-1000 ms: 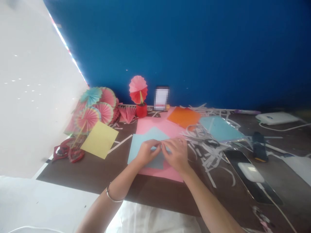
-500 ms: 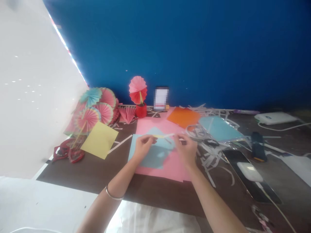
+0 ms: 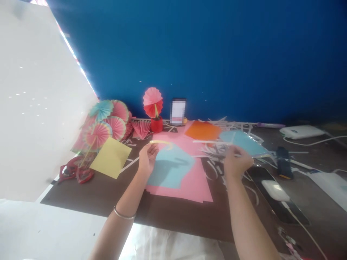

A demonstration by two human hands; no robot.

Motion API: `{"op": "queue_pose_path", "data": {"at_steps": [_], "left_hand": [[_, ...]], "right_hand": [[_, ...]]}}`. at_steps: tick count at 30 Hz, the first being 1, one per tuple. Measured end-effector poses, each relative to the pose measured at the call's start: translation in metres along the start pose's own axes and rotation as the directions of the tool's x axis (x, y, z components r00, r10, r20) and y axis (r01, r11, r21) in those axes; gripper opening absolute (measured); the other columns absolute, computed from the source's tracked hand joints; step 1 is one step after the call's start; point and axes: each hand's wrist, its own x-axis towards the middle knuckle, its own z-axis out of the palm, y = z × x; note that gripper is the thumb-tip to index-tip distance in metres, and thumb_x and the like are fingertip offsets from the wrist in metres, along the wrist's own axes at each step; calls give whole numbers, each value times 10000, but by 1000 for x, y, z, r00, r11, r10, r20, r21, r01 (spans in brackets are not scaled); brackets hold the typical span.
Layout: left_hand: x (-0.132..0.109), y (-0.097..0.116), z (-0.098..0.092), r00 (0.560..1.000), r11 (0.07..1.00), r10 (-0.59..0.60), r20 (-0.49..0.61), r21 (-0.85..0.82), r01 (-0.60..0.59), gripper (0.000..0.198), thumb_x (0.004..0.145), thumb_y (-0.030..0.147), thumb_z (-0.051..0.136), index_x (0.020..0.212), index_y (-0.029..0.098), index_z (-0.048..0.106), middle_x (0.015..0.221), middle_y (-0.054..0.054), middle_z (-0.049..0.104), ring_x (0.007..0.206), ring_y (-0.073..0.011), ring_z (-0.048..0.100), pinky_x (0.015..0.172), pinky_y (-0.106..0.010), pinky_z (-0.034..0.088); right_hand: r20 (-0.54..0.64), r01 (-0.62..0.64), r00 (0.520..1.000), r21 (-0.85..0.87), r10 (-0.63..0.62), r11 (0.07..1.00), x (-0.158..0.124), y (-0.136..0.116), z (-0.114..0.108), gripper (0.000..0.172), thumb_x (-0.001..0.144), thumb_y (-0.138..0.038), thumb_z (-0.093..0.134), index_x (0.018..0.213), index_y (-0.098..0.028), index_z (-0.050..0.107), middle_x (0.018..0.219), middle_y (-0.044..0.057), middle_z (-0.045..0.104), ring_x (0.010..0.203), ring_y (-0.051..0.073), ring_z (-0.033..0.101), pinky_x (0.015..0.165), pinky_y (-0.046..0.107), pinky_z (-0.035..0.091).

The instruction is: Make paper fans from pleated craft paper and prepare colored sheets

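Pinched in my left hand is a narrow yellow strip that curls at its free end, above the light blue sheet. My right hand is closed on a thin white strip, which points left from its fingers over the paper scraps. The blue sheet lies on pink sheets at the middle of the dark table. A yellow square sheet rests left of my left hand.
Folded paper fans and red scissors are at the left. A red pot holds a pink-red fan. Behind are an orange sheet and white strips; at right, a phone, white case and power bank.
My hands have moved apart, the left one leftward and the right one well to the right. The yellow and white strips, close together before, are now separated.
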Motion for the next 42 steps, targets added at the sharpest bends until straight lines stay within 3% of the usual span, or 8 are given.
{"op": "queue_pose_path", "data": {"at_steps": [6,12,16,20,23,26,29,42], "left_hand": [[-9,-4,5,991,997,-7,130,79,-4,120,675,239,629,710,126,649,730,-61,689,641,-115,626,684,-243,474],[-20,-22,7,937,936,6,350,328,-128,137,678,271,627,689,149,688,717,-45,668,693,-151,595,745,-311,454],[-27,-28,7,879,860,-5,476,452,-239,118,678,252,632,627,157,680,762,-41,645,790,-172,569,788,-314,434],[-32,-25,10,841,824,-87,534,513,-240,219,739,328,573,745,158,710,929,-79,648,859,-195,567,799,-322,434],[-27,-15,9,856,796,-28,516,529,-293,317,796,372,476,816,165,715,928,-88,661,797,-179,574,735,-304,443],[-12,0,1,905,693,180,386,604,-395,217,745,317,547,777,177,710,848,-60,672,751,-159,572,695,-265,432],[6,14,-16,929,656,326,177,665,-357,192,715,302,570,786,172,692,789,-47,668,702,-152,577,693,-264,432],[44,31,-47,892,-232,158,423,894,-382,371,464,340,782,753,156,642,867,-106,586,908,-267,518,795,-332,382]], "right_hand": [[84,304,950,-39,-300,952,-22,-23,2,492,792,-223,427,1264,-87,432,1172,198,535,1109,325,459,919,519,327],[216,702,618,283,-756,654,-79,-82,-5,287,805,-230,542,1091,-216,556,971,71,643,965,208,556,906,373,350],[207,700,603,326,-770,635,-89,-87,-9,192,803,-173,562,984,-225,600,868,36,662,883,174,581,874,351,356],[208,493,753,448,-624,745,-83,-86,-12,93,803,-187,549,829,-223,631,779,25,661,794,168,590,827,356,387],[425,-13,859,575,-285,818,-74,-90,-14,77,768,-275,584,750,-211,622,746,29,640,717,169,577,721,336,434],[714,-557,699,584,-47,590,-64,-90,-13,175,727,-344,605,624,-210,560,626,-7,557,588,132,519,613,298,440],[834,-798,550,538,-34,271,-57,-82,-9,257,718,-346,605,553,-207,467,556,-43,429,502,92,421,573,271,432],[928,-914,371,368,15,-171,-59,-76,-5,136,642,-207,688,688,-204,561,611,-45,511,505,79,442,566,274,448]]}}
